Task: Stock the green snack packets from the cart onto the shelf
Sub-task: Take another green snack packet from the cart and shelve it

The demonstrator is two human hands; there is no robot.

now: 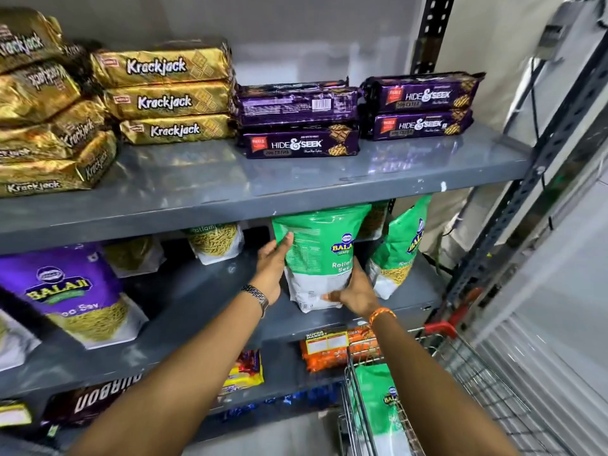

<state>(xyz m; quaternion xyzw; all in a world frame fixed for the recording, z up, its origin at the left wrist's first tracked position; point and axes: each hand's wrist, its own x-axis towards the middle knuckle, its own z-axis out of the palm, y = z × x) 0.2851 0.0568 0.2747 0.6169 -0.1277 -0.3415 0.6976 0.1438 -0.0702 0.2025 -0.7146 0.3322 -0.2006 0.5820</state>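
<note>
- Grey shelf [204, 291] carries snack bags.
- Left hand [271, 269] and right hand [357, 291] clamp fingers on an upright green packet [316, 258] on it.
- Another packet [383, 406] lies in the cart [460, 363].

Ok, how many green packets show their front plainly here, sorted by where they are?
Green packet in hands, gripped by left hand and right hand: 1
Green packet standing on the middle shelf, just to its right: 1
Green packet in the cart, lying inside: 1
Total: 3
Packets further back are half hidden, so they are not counted.
</note>
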